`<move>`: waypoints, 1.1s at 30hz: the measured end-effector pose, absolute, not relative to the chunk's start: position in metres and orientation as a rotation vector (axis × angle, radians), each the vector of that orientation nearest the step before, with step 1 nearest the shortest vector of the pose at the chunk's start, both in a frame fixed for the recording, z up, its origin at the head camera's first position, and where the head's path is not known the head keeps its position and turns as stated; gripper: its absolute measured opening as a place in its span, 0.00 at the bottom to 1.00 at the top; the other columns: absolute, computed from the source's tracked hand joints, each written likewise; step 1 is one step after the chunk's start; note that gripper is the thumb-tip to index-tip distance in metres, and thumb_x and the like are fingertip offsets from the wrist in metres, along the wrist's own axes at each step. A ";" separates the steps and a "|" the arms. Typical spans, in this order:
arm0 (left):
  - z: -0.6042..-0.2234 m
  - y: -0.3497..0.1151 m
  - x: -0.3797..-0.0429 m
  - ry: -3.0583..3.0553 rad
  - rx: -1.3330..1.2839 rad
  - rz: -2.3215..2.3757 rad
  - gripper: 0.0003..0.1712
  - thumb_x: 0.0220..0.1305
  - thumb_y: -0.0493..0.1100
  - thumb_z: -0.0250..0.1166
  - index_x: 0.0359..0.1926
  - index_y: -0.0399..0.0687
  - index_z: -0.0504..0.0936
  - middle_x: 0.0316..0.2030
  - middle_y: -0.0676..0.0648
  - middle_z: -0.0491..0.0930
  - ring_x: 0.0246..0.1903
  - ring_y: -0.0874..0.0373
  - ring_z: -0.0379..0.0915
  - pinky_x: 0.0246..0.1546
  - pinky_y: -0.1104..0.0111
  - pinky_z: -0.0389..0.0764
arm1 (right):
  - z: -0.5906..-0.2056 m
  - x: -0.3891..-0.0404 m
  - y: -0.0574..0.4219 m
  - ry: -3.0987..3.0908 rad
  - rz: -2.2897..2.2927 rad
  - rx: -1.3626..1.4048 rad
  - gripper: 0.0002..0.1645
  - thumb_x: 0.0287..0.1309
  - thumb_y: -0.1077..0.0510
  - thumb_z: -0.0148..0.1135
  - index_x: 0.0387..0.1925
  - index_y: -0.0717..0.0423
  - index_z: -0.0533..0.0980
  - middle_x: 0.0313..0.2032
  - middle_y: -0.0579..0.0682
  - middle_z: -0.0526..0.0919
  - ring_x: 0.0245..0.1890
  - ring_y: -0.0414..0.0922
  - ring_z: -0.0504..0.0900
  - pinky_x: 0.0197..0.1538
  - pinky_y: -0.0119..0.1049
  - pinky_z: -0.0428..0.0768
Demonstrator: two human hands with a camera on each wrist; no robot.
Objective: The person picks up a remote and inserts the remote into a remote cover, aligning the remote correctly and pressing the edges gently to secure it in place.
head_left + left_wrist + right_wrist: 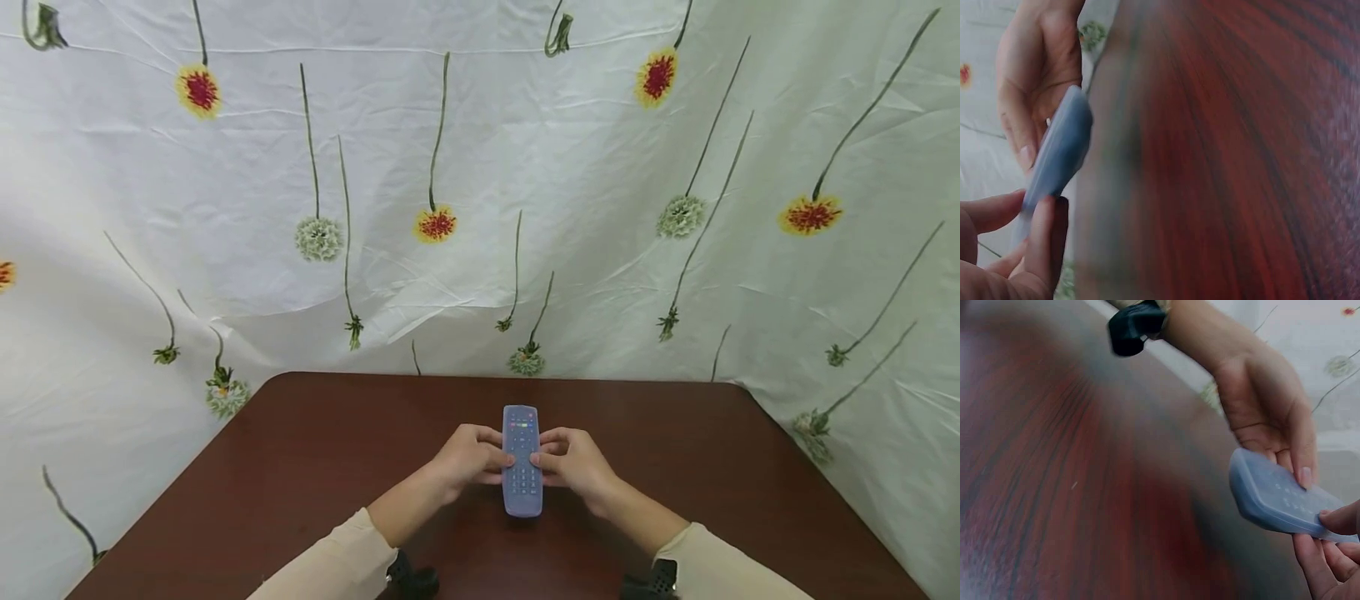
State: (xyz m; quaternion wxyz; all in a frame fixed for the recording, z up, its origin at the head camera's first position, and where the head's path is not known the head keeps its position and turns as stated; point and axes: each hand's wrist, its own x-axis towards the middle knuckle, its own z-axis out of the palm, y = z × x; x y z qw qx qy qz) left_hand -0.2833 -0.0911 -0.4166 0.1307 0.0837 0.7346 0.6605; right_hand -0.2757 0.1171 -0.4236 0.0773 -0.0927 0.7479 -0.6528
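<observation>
A remote control (522, 483) in a bluish translucent cover is held up above the brown table, its buttons facing up. My left hand (468, 458) pinches its left edge, thumb on the front and fingers behind. On the opposite edge my right hand (576, 465) grips it the same way. From the left wrist, the remote control (1063, 150) appears edge-on, with the left hand (1016, 250) near and the right hand (1038, 75) beyond. In the right wrist view its covered lower end (1272, 494) shows, some buttons hidden by the thumbs.
The dark reddish-brown table (337, 433) spreads under both hands, its far edge against a white cloth (480, 167) printed with flowers. Black wrist devices (411, 577) sit by the cream sleeves (337, 558).
</observation>
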 end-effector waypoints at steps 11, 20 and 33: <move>-0.431 -0.093 -0.290 2.151 0.107 1.765 0.08 0.60 0.26 0.73 0.40 0.27 0.84 0.32 0.39 0.86 0.32 0.52 0.87 0.34 0.62 0.88 | -0.439 -0.275 0.113 2.282 -1.813 -0.205 0.21 0.63 0.71 0.69 0.53 0.79 0.73 0.41 0.61 0.81 0.37 0.49 0.87 0.40 0.43 0.88; -0.430 -0.092 -0.294 2.235 0.098 1.672 0.05 0.59 0.28 0.75 0.33 0.31 0.85 0.28 0.40 0.85 0.21 0.60 0.81 0.26 0.67 0.86 | -0.432 -0.280 0.112 2.335 -1.685 -0.154 0.19 0.62 0.71 0.70 0.50 0.77 0.74 0.37 0.58 0.83 0.34 0.46 0.86 0.37 0.40 0.87; -0.430 -0.096 -0.291 2.319 0.119 1.607 0.06 0.58 0.31 0.77 0.32 0.34 0.86 0.24 0.43 0.85 0.21 0.59 0.82 0.25 0.66 0.86 | -0.430 -0.281 0.110 2.388 -1.647 -0.160 0.20 0.60 0.69 0.72 0.50 0.77 0.75 0.35 0.56 0.85 0.35 0.47 0.86 0.38 0.42 0.88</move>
